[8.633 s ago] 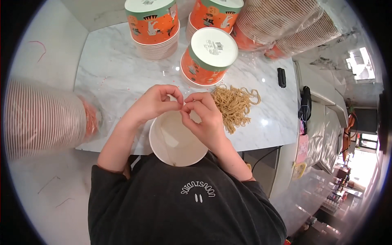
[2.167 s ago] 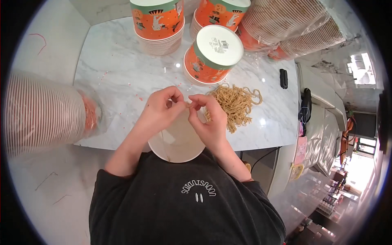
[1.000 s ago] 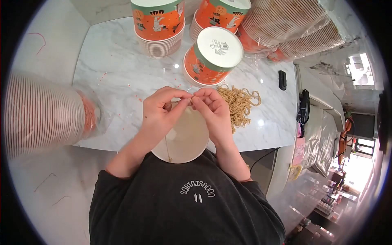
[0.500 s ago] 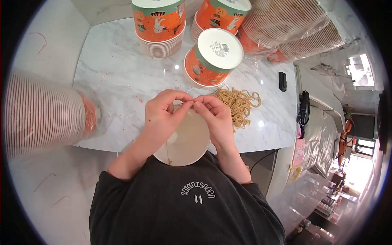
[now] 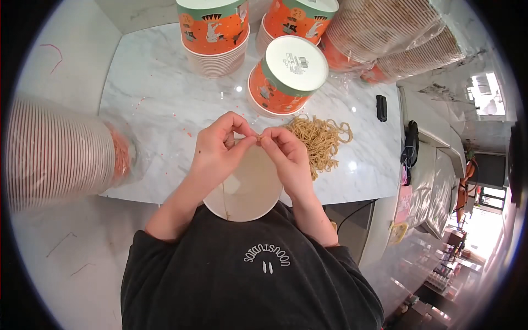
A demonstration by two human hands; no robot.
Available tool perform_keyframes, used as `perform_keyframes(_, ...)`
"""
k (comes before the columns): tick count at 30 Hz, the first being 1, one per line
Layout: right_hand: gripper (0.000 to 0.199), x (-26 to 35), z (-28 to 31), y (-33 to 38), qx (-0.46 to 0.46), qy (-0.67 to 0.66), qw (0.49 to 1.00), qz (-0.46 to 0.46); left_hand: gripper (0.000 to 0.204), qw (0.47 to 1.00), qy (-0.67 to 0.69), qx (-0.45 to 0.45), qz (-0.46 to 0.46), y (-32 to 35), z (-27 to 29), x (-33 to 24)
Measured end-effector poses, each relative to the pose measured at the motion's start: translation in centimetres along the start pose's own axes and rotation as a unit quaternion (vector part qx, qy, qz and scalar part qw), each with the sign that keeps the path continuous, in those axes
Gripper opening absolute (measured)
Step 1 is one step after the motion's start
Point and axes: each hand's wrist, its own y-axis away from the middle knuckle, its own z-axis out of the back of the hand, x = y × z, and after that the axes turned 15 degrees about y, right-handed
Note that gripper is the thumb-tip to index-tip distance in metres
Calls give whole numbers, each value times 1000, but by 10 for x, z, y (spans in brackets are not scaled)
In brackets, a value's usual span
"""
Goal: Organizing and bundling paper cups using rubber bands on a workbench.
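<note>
1. At far left, a long stack of nested cups [image 5: 60, 157] lies on its side in crinkled clear plastic, its pale rims making close ridges.
2. An upside-down stack of tubs [image 5: 214, 30], orange and green with printed figures, stands at the back of the marbled, glossy table [image 5: 148, 71].
3. The left hand [image 5: 223, 146] is bent inward, thumb and forefinger pinched together on a small bit of tan cord [image 5: 258, 141], mostly hidden by the fingertips.
4. Below the hands, a round, smooth white bucket [image 5: 254, 190] opens upward by the dark shirt [image 5: 220, 264]; a thin strand [image 5: 224, 199] runs down inside to a small knot near its rim.
5. The right hand [image 5: 287, 159] meets the left, thumb and forefinger closed on the same bit, other fingers curled.
6. Behind it, one tub [image 5: 289, 77] stands inverted, its base flat and white.
7. Just right, a tangled, twisted tan cord pile [image 5: 323, 144] lies on the table.
</note>
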Motion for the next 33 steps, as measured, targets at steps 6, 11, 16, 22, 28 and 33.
perform_keyframes(6,15,4,2,-2,55,-120,988,-80,10,999,-25,20,8,1,5,3)
perform_keyframes(11,16,5,3,-3,68,-179,976,-100,10,998,-42,24,-41,5,4,5)
perform_keyframes(16,13,3,3,0,48,-127,988,-69,5,996,-35,57,-63,6,7,2)
perform_keyframes(22,13,3,3,2,21,31,999,12,5,992,86,61,62,0,12,15)
perform_keyframes(28,13,-1,-1,4,27,-6,1000,-4,5,980,178,63,68,1,13,13)
perform_keyframes(33,15,3,1,3,34,-63,997,-33,7,991,131,28,9,0,16,1)
